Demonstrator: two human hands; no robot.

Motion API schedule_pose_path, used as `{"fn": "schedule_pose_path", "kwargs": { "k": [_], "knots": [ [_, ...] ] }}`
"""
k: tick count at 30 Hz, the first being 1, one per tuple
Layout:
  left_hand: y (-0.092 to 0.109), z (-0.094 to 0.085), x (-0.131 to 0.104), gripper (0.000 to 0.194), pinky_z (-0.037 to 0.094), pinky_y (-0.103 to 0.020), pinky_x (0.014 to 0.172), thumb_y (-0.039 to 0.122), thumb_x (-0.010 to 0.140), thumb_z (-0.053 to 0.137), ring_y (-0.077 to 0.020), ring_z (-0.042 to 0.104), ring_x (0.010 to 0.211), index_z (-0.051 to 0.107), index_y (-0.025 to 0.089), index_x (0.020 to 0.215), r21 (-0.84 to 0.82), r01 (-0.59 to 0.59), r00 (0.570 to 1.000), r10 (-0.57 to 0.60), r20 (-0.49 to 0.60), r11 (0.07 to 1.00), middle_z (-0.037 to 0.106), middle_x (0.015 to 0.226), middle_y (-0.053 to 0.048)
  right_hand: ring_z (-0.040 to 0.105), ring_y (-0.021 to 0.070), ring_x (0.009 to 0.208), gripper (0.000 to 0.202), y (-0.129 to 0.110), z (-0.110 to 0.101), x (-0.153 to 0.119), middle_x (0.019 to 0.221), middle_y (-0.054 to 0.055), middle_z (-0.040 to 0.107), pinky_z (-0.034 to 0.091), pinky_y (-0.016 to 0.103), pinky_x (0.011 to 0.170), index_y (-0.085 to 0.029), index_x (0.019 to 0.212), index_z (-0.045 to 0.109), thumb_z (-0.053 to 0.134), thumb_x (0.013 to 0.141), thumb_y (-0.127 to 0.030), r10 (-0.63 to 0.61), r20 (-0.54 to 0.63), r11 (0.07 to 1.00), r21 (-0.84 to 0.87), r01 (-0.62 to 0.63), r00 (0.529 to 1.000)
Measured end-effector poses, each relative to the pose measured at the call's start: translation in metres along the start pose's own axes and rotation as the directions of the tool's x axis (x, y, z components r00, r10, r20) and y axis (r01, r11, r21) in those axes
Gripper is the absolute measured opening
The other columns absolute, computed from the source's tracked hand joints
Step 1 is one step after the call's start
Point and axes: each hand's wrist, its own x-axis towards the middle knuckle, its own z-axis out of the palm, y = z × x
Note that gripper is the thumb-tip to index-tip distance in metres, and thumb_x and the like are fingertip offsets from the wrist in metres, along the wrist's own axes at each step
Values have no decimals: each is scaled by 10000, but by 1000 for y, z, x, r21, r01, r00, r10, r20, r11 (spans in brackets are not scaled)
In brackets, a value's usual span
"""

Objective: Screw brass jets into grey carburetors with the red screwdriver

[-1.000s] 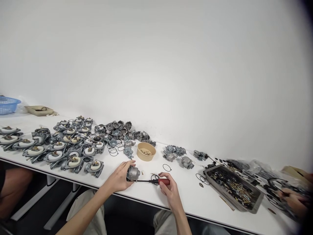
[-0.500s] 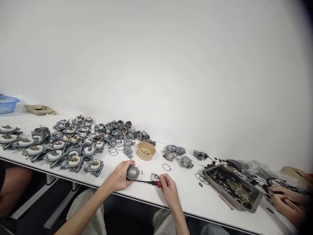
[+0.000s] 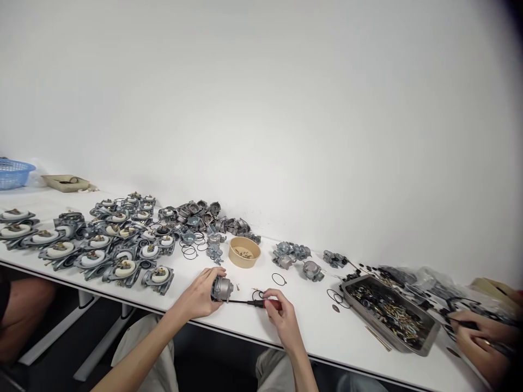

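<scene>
My left hand (image 3: 203, 294) is closed around a grey metal carburetor (image 3: 223, 289), keeping it on its side near the table's front edge. Between the fingertips of my right hand (image 3: 283, 316) is the red and black handle of a screwdriver (image 3: 272, 305). Its dark shaft points left, and the tip meets the carburetor's lower right side; the exact contact spot is too small to make out. Just behind the handle lies a black rubber ring (image 3: 257, 294). A small brass piece (image 3: 238, 287) rests right of the carburetor.
A tan paper bowl (image 3: 244, 263) with small screws stands behind my hands. Carburetor bodies with white floats (image 3: 93, 258) crowd the left side. More carburetors (image 3: 312, 270) sit at the back right. A metal tray (image 3: 429, 348) of small parts is at right, beside another person's hands (image 3: 476, 337).
My right hand's fingers have shifted on the screwdriver handle, showing more of its red part. The carburetor and my left hand stay put. The other person's hands have moved slightly.
</scene>
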Motion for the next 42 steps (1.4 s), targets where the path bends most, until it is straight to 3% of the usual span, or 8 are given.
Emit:
{"fn": "schedule_pose_path", "kwargs": {
  "k": [4, 9, 17, 25, 32, 36, 42],
  "knots": [
    [1, 0, 0, 615, 493, -454, 1045, 115, 686, 735, -309, 578, 1223, 492, 274, 1228, 7, -12, 1000, 12, -13, 1000, 597, 1287, -78, 399, 121, 513, 401, 0, -2, 0, 605, -20, 527, 292, 230, 467, -205, 835, 627, 769, 738, -567, 28, 27, 999, 19, -28, 999],
    [3, -2, 1, 598, 498, -439, 1033, 116, 708, 726, -300, 570, 1224, 480, 272, 1231, 17, -24, 1000, 24, -10, 1000, 589, 1283, -79, 442, 149, 560, 446, 3, 4, 3, 620, 8, 533, 323, 249, 488, -207, 698, 574, 648, 833, -626, 52, -5, 999, -13, -52, 999],
    [2, 0, 1, 601, 490, -454, 1040, 115, 707, 728, -304, 559, 1228, 468, 272, 1225, 28, -25, 1000, 26, -8, 999, 586, 1274, -80, 362, 109, 535, 351, 6, -4, -1, 620, -37, 479, 276, 229, 499, -197, 887, 627, 745, 801, -516, 3, 109, 999, 54, -9, 994],
    [0, 0, 1, 621, 483, -466, 1052, 111, 701, 738, -312, 546, 1240, 470, 276, 1236, 31, -18, 1000, 18, -8, 999, 586, 1277, -77, 323, 95, 502, 391, 5, 0, 2, 625, -3, 530, 217, 229, 450, -172, 802, 635, 736, 794, -550, 51, 66, 998, 37, -54, 996],
    [-1, 2, 0, 622, 492, -460, 1039, 111, 699, 737, -311, 554, 1223, 478, 277, 1240, 34, -45, 999, 46, -25, 998, 595, 1249, -71, 261, 61, 451, 401, 13, 1, 4, 584, -47, 464, 211, 212, 418, -186, 721, 561, 724, 807, -542, 93, 82, 991, 87, -100, 992],
    [2, 4, 1, 615, 497, -452, 1028, 111, 708, 727, -308, 551, 1212, 473, 271, 1245, 43, -32, 999, 34, -31, 999, 594, 1231, -74, 288, 57, 427, 383, 18, 2, 4, 582, -52, 465, 255, 215, 402, -183, 742, 581, 739, 801, -527, 82, 23, 985, 152, -84, 996],
    [5, 4, 2, 667, 509, -469, 1006, 69, 690, 702, -323, 544, 1209, 464, 283, 1276, 70, -29, 998, 32, -48, 997, 608, 1211, -78, 288, 61, 426, 349, 12, -6, 4, 589, -54, 431, 252, 228, 386, -203, 688, 560, 797, 728, -456, 153, -209, 914, 403, -57, 966]
  ]
}}
